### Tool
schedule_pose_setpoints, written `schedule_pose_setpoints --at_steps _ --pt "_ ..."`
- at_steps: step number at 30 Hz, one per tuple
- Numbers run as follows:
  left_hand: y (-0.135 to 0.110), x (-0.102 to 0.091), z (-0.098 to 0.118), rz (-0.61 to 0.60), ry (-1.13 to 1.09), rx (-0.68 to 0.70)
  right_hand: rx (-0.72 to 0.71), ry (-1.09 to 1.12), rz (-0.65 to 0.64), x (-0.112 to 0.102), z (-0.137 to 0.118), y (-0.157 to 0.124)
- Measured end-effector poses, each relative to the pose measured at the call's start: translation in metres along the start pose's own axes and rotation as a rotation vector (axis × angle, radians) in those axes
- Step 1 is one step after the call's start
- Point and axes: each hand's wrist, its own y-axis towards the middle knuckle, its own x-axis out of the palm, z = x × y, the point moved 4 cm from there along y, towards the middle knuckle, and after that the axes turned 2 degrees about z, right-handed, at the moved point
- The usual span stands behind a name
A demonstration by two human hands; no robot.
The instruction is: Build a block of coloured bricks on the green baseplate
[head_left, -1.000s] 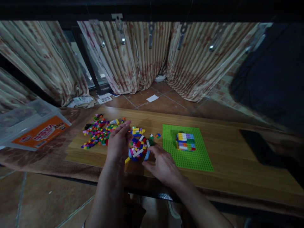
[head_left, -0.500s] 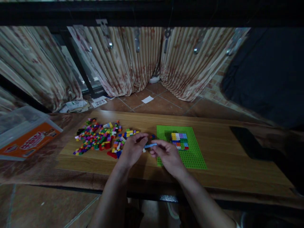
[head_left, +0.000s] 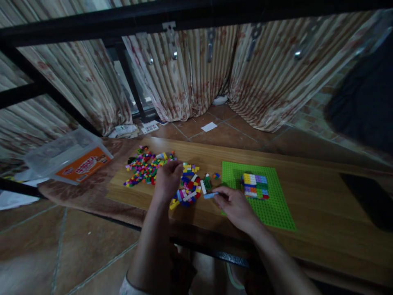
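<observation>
- Light-blue plastic draws the eye first: a slim light-blue plastic brick [head_left: 210, 196] is pinched at its three o'clock end between thumb and forefinger of the right hand [head_left: 236, 207]. The other fingers are folded in close behind the pinch.
- That brick's long axis runs nine to three, nearly flat, just above the pale wooden tabletop [head_left: 307, 192]. Its free end points to nine.
- A bright green studded baseplate [head_left: 276, 213] lies at three o'clock of the brick, and the right hand's knuckles overlap its near left corner.
- On the plate stands a small stacked block of mixed-colour bricks [head_left: 254, 185], at about one o'clock from the right hand, near it but apart.
- Of the two hands, the right is much the nearer to plate and block.
- The left hand [head_left: 167, 180] sits at ten o'clock of the brick, knuckles up, fingers curled down beside a loose heap of small coloured bricks [head_left: 188, 189]. Whether it holds a piece I cannot tell.
- The right forearm comes in from five o'clock with the wrist low, and the left forearm rises almost straight from six.
- Further off, a wider scatter of tiny bricks [head_left: 144, 168] lies at eleven, a clear plastic tub with an orange label [head_left: 73, 157] at nine, and a flat dark slab [head_left: 368, 196] at three.
</observation>
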Motion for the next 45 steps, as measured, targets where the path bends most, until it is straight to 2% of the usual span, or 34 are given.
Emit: schedule_pose_setpoints --at_steps 8,11,15,19,22,27,32,40,45 --pt "0.006 -0.017 -0.005 0.099 -0.035 0.023 -0.046 -0.134 0.206 -0.003 -0.007 0.002" --pt "0.006 -0.024 0.000 0.188 -0.123 0.023 -0.145 -0.144 0.246 -0.001 -0.020 -0.003" --pt "0.002 -0.036 0.009 0.323 -0.326 -0.023 -0.331 -0.114 0.160 0.021 -0.042 -0.013" --pt "-0.001 -0.046 0.012 0.374 -0.511 -0.071 -0.487 -0.163 0.025 0.056 -0.061 -0.026" --pt "-0.001 -0.051 0.011 0.384 -0.603 -0.095 -0.549 -0.236 -0.017 0.075 -0.069 -0.030" --pt "-0.001 -0.054 0.009 0.361 -0.653 -0.153 -0.576 -0.409 -0.018 0.095 -0.072 -0.023" --pt "0.002 -0.056 0.009 0.361 -0.648 -0.121 -0.581 -0.504 0.000 0.104 -0.072 -0.016" --pt "0.003 -0.052 0.010 0.320 -0.641 -0.126 -0.516 -0.581 0.086 0.094 -0.068 -0.004" --pt "0.003 -0.049 0.012 0.301 -0.623 -0.151 -0.490 -0.436 0.120 0.085 -0.071 -0.003"
